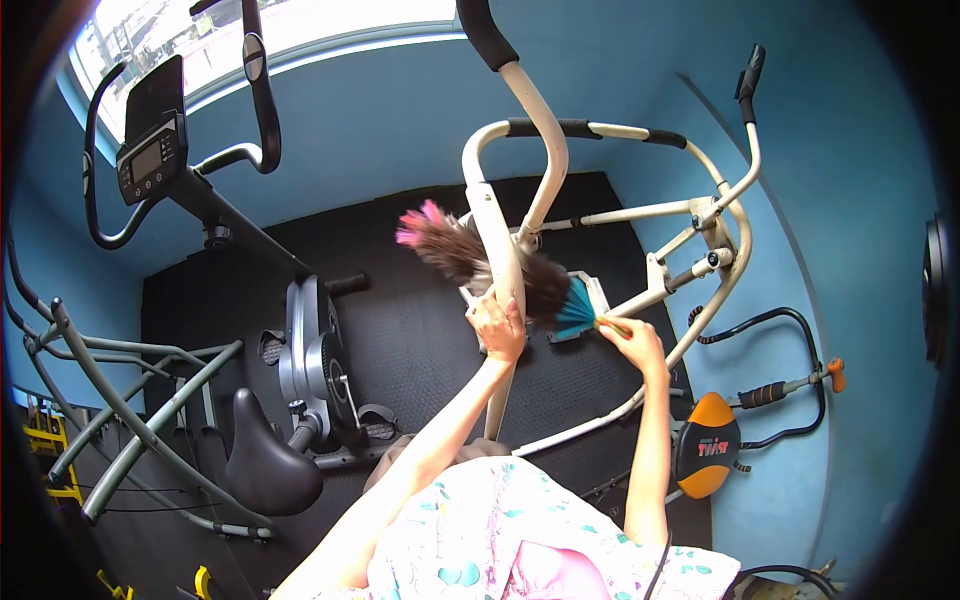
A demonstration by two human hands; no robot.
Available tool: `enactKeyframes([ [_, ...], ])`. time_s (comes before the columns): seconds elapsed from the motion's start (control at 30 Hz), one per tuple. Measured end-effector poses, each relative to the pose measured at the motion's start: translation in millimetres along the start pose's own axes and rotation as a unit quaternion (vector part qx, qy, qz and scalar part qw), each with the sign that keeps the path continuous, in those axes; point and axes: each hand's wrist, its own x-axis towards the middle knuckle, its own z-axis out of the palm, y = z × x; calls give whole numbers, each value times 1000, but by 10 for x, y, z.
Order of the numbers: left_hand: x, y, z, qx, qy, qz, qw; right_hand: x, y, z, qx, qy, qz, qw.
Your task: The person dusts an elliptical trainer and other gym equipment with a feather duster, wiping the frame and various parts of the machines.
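My right hand (pixel 638 346) is closed around the thin handle of a feather duster (pixel 548 288). Its feathers are teal near the handle, brown along the middle and pink at the tip, and they look blurred. The duster reaches leftward behind a white upright tube of an exercise machine (pixel 497 240), which hides part of it. My left hand (pixel 497 328) wraps around that same tube, lower down, with the fingers partly hidden behind it. Black foam grips cover parts of the machine's white handlebars.
To the left stands an exercise bike (pixel 315 350) with a black saddle (pixel 268 460) and a console (pixel 152 160). A grey-green tubular frame (pixel 150 430) is farther left. An orange and black twist stepper (pixel 708 445) leans at the right blue wall. Black matting (pixel 400 330) covers the floor.
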Motion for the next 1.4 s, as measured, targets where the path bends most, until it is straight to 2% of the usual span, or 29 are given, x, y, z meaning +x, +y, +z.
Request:
enactKeyframes([
  [0.07, -1, 18, -3, 1, -3, 0, 1000, -169, 547, -15, 102, 17, -32, 994],
  [0.2, 1, 29, 10, 3, 2, -14, 1000, -260, 654, -99, 125, 7, -29, 992],
  [0.33, -8, 39, 4, 12, 1, -20, 1000, 86, 158, 108, 7, 39, -38, 998],
  [0.4, -8, 34, 9, 16, 2, -16, 1000, 303, -276, 265, -15, 75, -76, 994],
  [0.43, -6, 31, 3, 20, 3, -13, 1000, 415, -508, 340, -5, 55, -57, 997],
  [0.47, -3, 32, -4, 22, 3, -13, 1000, 503, -689, 451, -24, 89, -84, 992],
  [0.53, -5, 30, -6, 18, 2, -5, 1000, 699, -863, 703, -45, 126, -112, 985],
  [0.6, 4, 19, -17, 16, 3, -4, 1000, 732, -922, 705, -54, 116, -117, 985],
  [0.7, -2, 33, -21, 15, 1, -8, 1000, 569, -694, 580, -38, 110, -131, 985],
  [0.87, -8, 5, 3, -1, -1, -12, 1000, -179, -23, 89, -15, 26, 8, 1000],
  [1.0, -47, -44, 22, 6, -18, -23, 1000, -932, 781, -236, 74, 50, 85, 992],
  [1.1, -49, -42, 35, 2, -8, -21, 1000, -1550, 1027, -551, 92, 136, 84, 983],
  [1.13, -55, -47, 36, 4, -4, -18, 1000, -1717, 1228, -596, 92, 130, 140, 977],
  [1.2, -52, -31, 31, 6, -4, -22, 1000, -1912, 1290, -621, 150, 155, 157, 964],
  [1.23, -48, -20, 24, 8, -4, -25, 1000, -1924, 1057, -679, 183, 129, 219, 950],
  [1.27, -45, -11, 14, 8, -5, -23, 1000, -1877, 1000, -617, 184, 130, 219, 949],
  [1.4, -43, -21, 30, 9, -8, -23, 1000, -1480, 646, -242, 92, 124, 23, 988],
])
